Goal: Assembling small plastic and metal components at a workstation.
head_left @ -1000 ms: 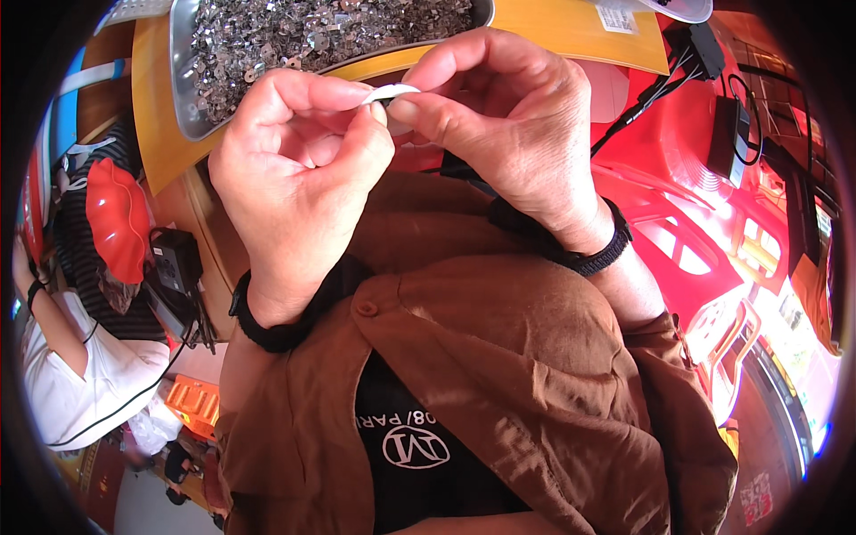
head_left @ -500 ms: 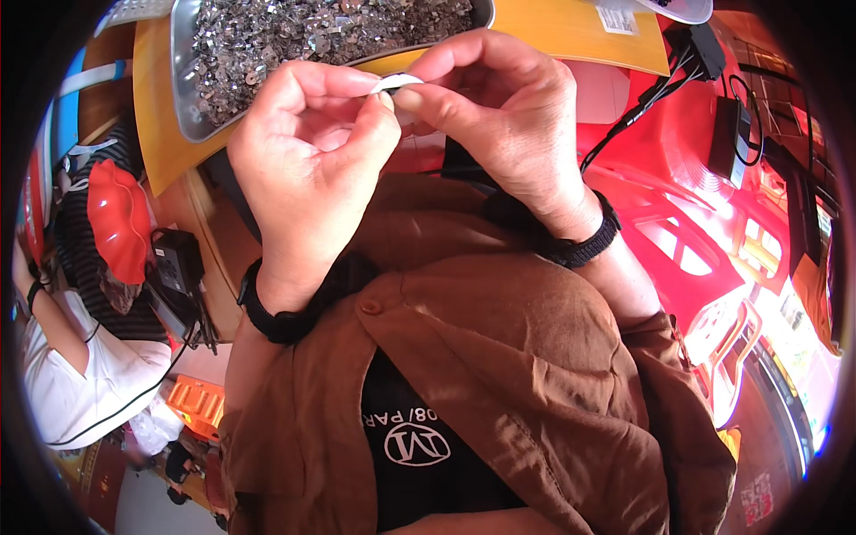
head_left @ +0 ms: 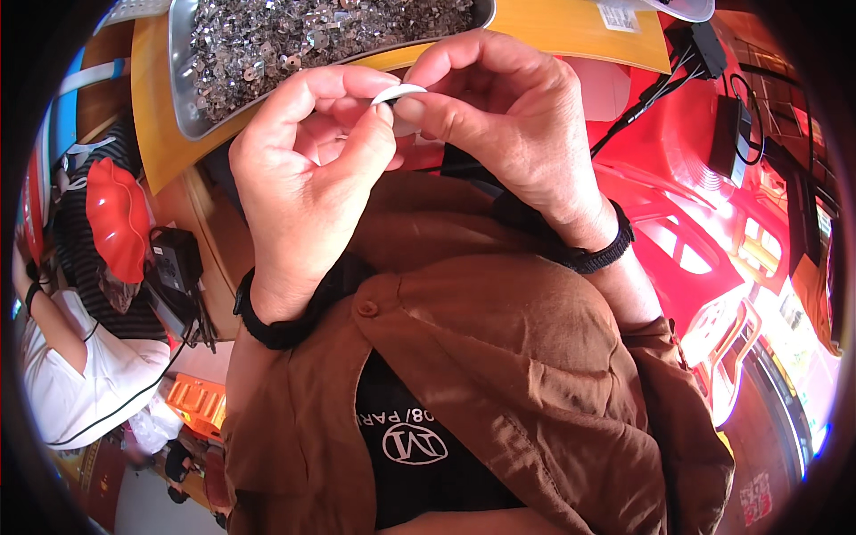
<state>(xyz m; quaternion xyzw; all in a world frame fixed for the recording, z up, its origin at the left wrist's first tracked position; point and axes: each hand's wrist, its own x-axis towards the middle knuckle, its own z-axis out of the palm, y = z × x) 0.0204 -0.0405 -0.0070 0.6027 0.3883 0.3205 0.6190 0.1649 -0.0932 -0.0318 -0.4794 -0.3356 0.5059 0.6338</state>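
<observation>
Both of my hands are up close in front of my chest, fingertips meeting. My left hand (head_left: 308, 169) is curled narrow, thumb and forefinger pinched on one end of a small thin white curved strip (head_left: 399, 92). My right hand (head_left: 499, 116) pinches the other end, fingers bent over it, so the strip bridges the two hands, arched slightly upward, and most of it is hidden behind my fingertips. What it is made of I can't tell.

Just beyond my hands sits a shallow grey metal tray (head_left: 183, 98) heaped with small shiny metal bits (head_left: 303, 36), resting on the yellow-orange desk (head_left: 553, 27). The strip hovers just in front of the tray's near rim, above the desk's edge.

A black band (head_left: 276, 330) wraps my left wrist, another black band (head_left: 606, 254) my right. My brown button shirt (head_left: 499, 357) fills the lower view. A black cable (head_left: 660, 85) runs off to the right over a red plastic chair (head_left: 687, 187). On my left, another person in a white top (head_left: 80, 383) sits nearby.
</observation>
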